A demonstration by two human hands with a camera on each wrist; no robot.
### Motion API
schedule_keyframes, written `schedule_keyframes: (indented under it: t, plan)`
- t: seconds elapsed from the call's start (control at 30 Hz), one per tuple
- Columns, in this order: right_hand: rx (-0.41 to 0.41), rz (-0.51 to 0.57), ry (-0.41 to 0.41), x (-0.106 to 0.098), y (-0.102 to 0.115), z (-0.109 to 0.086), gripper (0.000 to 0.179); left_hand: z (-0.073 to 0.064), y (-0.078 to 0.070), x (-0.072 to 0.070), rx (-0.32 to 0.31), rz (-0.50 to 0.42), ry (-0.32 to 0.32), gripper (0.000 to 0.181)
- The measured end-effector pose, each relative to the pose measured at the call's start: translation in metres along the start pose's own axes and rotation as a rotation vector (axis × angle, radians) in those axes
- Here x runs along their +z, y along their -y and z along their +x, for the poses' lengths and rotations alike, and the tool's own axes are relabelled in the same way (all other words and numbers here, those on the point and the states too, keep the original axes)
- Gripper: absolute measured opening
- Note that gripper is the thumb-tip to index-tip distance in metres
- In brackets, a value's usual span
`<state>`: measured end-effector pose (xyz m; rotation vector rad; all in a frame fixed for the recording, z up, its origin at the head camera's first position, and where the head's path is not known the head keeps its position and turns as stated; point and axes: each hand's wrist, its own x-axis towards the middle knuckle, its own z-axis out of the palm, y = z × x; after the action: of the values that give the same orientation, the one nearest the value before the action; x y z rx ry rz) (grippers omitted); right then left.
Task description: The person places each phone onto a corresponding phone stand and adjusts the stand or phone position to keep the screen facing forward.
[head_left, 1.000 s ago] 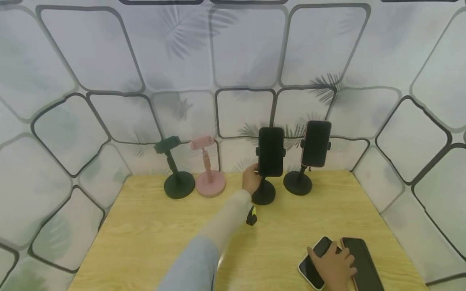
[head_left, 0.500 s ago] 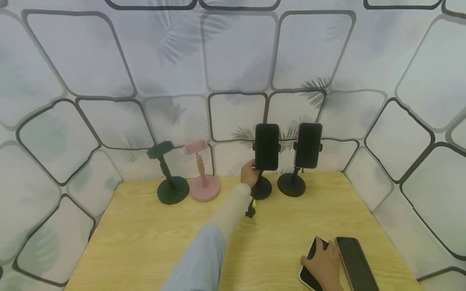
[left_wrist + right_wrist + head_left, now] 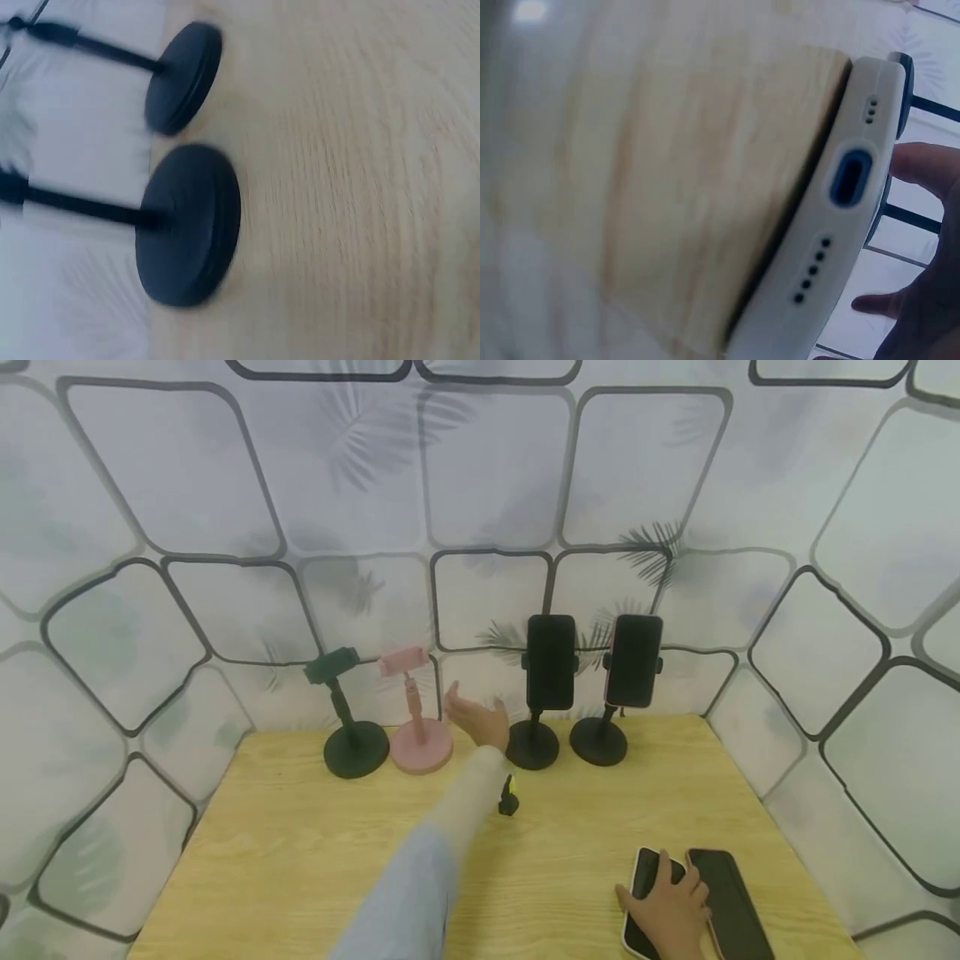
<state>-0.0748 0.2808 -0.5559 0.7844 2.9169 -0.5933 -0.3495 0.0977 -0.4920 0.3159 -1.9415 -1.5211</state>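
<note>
My left hand (image 3: 478,717) is held with its fingers extended toward the left and nothing in it. It is between the pink phone stand (image 3: 422,747) and a black phone stand (image 3: 532,747) that carries a dark phone (image 3: 551,662) upright. Beside that, a second black stand (image 3: 598,743) carries another phone (image 3: 634,660). Lower right, my right hand (image 3: 669,902) spreads its fingers over a white-edged phone (image 3: 642,889) lying on the table. A fingertip meets this phone's edge in the right wrist view, where its charging port (image 3: 851,178) shows.
The green phone stand (image 3: 356,750) stands left of the pink one; neither carries a phone. A larger dark phone (image 3: 729,902) lies right of my right hand. Patterned cloth walls (image 3: 495,468) close in the wooden table (image 3: 315,860) at the back and sides.
My left hand has let go of the left black stand and moved left, its fingers straightening. The phones stay upright in their holders. The right hand remains over the white-edged phone.
</note>
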Motion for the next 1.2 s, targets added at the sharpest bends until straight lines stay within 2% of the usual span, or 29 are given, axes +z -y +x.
schedule_keyframes:
  t: [0.07, 0.1, 0.17, 0.2, 0.27, 0.33, 0.4, 0.5, 0.67, 0.8, 0.87, 1.03, 1.2]
  plan:
    - [0.042, -0.007, -0.004, 0.001, 0.001, -0.002, 0.104, 0.013, 0.006, -0.014, -0.062, -0.02, -0.165, 0.073]
    - [0.057, -0.007, -0.003, 0.002, 0.001, -0.002, 0.106, 0.02, 0.009, -0.02, -0.1, -0.012, -0.212, 0.072]
    - [0.077, -0.003, 0.003, 0.002, 0.002, -0.002, 0.109, 0.036, 0.014, -0.035, -0.18, -0.053, -0.249, 0.076]
    - [0.084, -0.007, 0.009, 0.003, 0.003, -0.001, 0.111, 0.044, 0.016, -0.042, -0.219, -0.081, -0.228, 0.08]
    - [0.093, -0.003, 0.006, 0.003, 0.002, -0.001, 0.11, 0.058, 0.02, -0.052, -0.268, -0.158, -0.138, 0.086]
    - [0.09, -0.001, 0.0, 0.003, 0.001, 0.0, 0.107, 0.071, 0.025, -0.061, -0.26, -0.243, 0.004, 0.086]
    - [0.081, 0.003, -0.014, 0.003, 0.0, 0.0, 0.104, 0.082, 0.032, -0.069, -0.221, -0.248, 0.162, 0.076]
    - [0.06, 0.005, -0.031, 0.002, 0.0, 0.0, 0.101, 0.094, 0.038, -0.082, -0.136, -0.18, 0.35, 0.054]
    - [0.035, 0.019, -0.046, 0.0, 0.001, -0.002, 0.098, 0.104, 0.043, -0.106, -0.029, 0.055, 0.606, 0.031]
    - [0.028, 0.044, -0.051, -0.001, 0.0, -0.003, 0.099, 0.108, 0.046, -0.12, 0.043, 0.175, 0.746, 0.024]
    - [0.026, 0.061, -0.053, 0.0, -0.001, -0.003, 0.1, 0.107, 0.047, -0.124, 0.072, 0.182, 0.8, 0.025]
    - [0.014, 0.078, -0.054, 0.001, -0.003, -0.001, 0.102, 0.097, 0.051, -0.126, 0.136, 0.148, 0.884, 0.031]
    - [0.002, 0.072, -0.036, -0.002, 0.0, 0.001, 0.102, 0.074, 0.048, -0.125, 0.15, 0.075, 0.97, 0.03]
